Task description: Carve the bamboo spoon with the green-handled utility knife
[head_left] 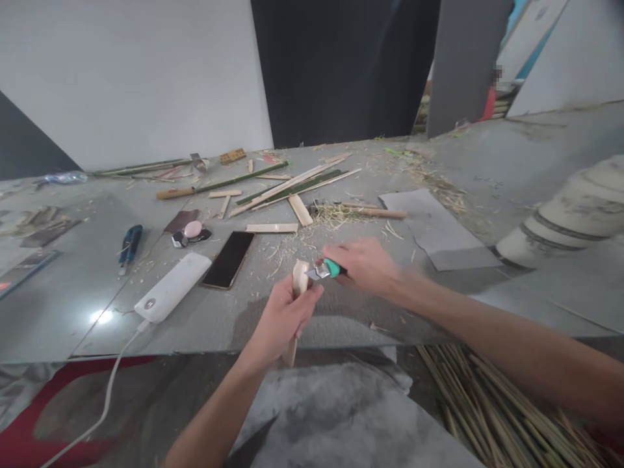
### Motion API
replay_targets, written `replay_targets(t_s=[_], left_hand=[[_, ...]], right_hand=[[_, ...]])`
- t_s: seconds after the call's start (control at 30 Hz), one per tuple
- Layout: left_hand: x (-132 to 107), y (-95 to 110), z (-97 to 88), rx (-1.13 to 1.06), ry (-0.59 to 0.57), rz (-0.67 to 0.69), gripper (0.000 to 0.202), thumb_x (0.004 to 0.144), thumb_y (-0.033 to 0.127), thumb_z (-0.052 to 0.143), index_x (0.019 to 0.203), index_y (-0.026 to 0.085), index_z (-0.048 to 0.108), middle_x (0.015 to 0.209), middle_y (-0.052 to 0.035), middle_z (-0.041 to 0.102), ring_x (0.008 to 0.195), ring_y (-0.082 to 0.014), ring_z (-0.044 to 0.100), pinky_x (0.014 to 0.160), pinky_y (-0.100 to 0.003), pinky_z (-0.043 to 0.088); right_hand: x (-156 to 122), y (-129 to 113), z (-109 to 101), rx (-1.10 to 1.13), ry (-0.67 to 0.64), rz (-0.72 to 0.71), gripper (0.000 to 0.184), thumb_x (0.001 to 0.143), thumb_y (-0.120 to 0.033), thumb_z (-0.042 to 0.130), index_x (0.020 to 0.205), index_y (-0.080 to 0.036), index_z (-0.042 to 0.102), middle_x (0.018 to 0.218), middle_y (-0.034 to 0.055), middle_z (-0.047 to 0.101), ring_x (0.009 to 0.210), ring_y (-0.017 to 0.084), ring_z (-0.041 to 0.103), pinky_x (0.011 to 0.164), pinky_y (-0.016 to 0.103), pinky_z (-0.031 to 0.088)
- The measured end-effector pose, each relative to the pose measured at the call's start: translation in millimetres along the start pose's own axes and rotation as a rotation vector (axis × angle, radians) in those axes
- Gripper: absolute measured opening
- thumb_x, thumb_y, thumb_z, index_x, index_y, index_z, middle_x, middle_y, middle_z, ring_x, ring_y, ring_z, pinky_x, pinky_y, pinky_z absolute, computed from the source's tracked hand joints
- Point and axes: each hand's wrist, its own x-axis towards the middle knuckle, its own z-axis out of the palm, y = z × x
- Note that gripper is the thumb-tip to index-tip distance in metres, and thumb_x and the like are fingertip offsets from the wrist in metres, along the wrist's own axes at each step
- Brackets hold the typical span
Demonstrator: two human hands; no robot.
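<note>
My left hand (287, 312) is closed around a pale strip of split bamboo (300, 278), held upright near the table's front edge. The strip's top stands above my fingers, and its lower end shows below my palm. In my right hand (365, 265) is a utility knife (332, 267) with a green-and-black handle. Its metal tip points left and meets or nearly meets the strip's upper part; I cannot tell whether it touches. Beyond my hands lie bamboo slats (272, 228) and a heap of fine shavings (336, 214).
A phone (229, 260), a white power bank (173, 288) with a cable and a blue cutter (130, 248) lie to the left. Behind are long bamboo strips (292, 185) and a wooden-handled tool (175, 193). At right are grey paper (439, 227) and a white cylinder (565, 214). Bamboo stalks (487, 403) lie below.
</note>
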Motion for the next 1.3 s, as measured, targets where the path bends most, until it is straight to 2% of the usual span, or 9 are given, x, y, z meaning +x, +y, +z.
replay_targets(t_s=[0.3, 0.6, 0.7, 0.73, 0.8, 0.9, 1.03, 1.13, 1.3], left_hand=[[-15.2, 2.5, 13.7, -0.1, -0.059, -0.025, 0.04, 0.106, 0.052, 0.078, 0.095, 0.026, 0.049, 0.054, 0.0166, 0.034, 0.041, -0.0044, 0.022, 0.041, -0.018, 0.024], [-32.5, 14.6, 7.3, -0.233, -0.035, -0.165, 0.05, 0.098, 0.056, 0.086, 0.093, 0.027, 0.045, 0.055, 0.0175, 0.029, 0.041, -0.0035, 0.015, 0.039, -0.016, 0.024], [-59.5, 22.8, -0.2, -0.253, -0.115, -0.266, 0.058, 0.088, 0.057, 0.096, 0.09, 0.026, 0.047, 0.054, 0.0153, 0.037, 0.04, -0.0036, 0.022, 0.038, -0.018, 0.024], [-67.4, 25.5, -4.4, -0.255, -0.13, -0.306, 0.053, 0.091, 0.055, 0.094, 0.093, 0.026, 0.049, 0.054, 0.0148, 0.037, 0.04, -0.0041, 0.022, 0.038, -0.018, 0.024], [-75.8, 29.9, -14.4, -0.257, -0.018, -0.242, 0.05, 0.095, 0.055, 0.091, 0.094, 0.027, 0.049, 0.052, 0.0159, 0.031, 0.04, -0.0042, 0.017, 0.039, -0.017, 0.021], [-70.4, 30.9, -26.2, -0.269, 0.032, -0.163, 0.049, 0.099, 0.056, 0.087, 0.094, 0.027, 0.048, 0.049, 0.0169, 0.031, 0.037, -0.0041, 0.013, 0.037, -0.017, 0.021], [-57.6, 24.4, -21.4, -0.287, -0.034, -0.17, 0.047, 0.098, 0.054, 0.088, 0.093, 0.027, 0.05, 0.045, 0.0181, 0.03, 0.032, -0.0031, 0.013, 0.034, -0.016, 0.02], [-55.1, 21.0, -11.3, -0.298, -0.074, -0.179, 0.042, 0.099, 0.051, 0.086, 0.097, 0.026, 0.053, 0.046, 0.0183, 0.032, 0.032, -0.0029, 0.014, 0.034, -0.016, 0.021], [-54.9, 20.7, -6.3, -0.315, -0.092, -0.179, 0.039, 0.101, 0.051, 0.083, 0.095, 0.026, 0.053, 0.045, 0.0177, 0.032, 0.031, -0.004, 0.016, 0.034, -0.018, 0.021]], right_hand=[[3.1, -6.4, -5.5, 0.027, 0.068, -0.038, 0.035, 0.111, -0.052, 0.069, 0.107, -0.017, 0.072, 0.092, 0.0001, 0.07, 0.077, 0.012, 0.063, 0.073, 0.028, 0.056], [30.8, -2.7, -0.5, 0.006, 0.003, 0.155, 0.038, 0.11, -0.05, 0.073, 0.129, -0.017, 0.073, 0.121, 0.0071, 0.076, 0.103, 0.018, 0.074, 0.093, 0.039, 0.068], [43.0, 19.2, -16.0, -0.006, 0.072, 0.319, 0.04, 0.11, -0.05, 0.073, 0.133, -0.017, 0.072, 0.125, 0.0081, 0.076, 0.104, 0.018, 0.074, 0.092, 0.039, 0.068], [43.1, 26.7, -23.3, -0.011, 0.105, 0.367, 0.037, 0.112, -0.05, 0.071, 0.13, -0.018, 0.073, 0.123, 0.0073, 0.076, 0.101, 0.017, 0.073, 0.091, 0.037, 0.068], [35.4, 34.3, -36.6, -0.028, 0.184, 0.424, 0.034, 0.114, -0.05, 0.066, 0.124, -0.019, 0.074, 0.119, 0.0064, 0.077, 0.097, 0.015, 0.071, 0.09, 0.035, 0.066], [10.1, 20.0, -44.2, -0.018, 0.211, 0.354, 0.032, 0.115, -0.051, 0.064, 0.104, -0.022, 0.072, 0.095, 0.002, 0.072, 0.078, 0.011, 0.06, 0.076, 0.027, 0.059], [-17.0, -22.0, -32.1, 0.058, 0.135, 0.167, 0.02, 0.106, -0.036, 0.068, 0.095, -0.021, 0.062, 0.071, -0.0053, 0.053, 0.063, 0.011, 0.042, 0.061, 0.026, 0.03], [-19.5, -42.0, -19.4, 0.113, 0.106, 0.074, 0.008, 0.099, -0.025, 0.064, 0.094, -0.024, 0.058, 0.073, -0.0019, 0.062, 0.063, 0.013, 0.042, 0.061, 0.031, 0.02], [-14.4, -48.9, -8.3, 0.17, 0.079, -0.016, 0.009, 0.093, -0.02, 0.062, 0.1, -0.025, 0.057, 0.087, 0.0012, 0.074, 0.068, 0.015, 0.052, 0.063, 0.033, 0.019]])
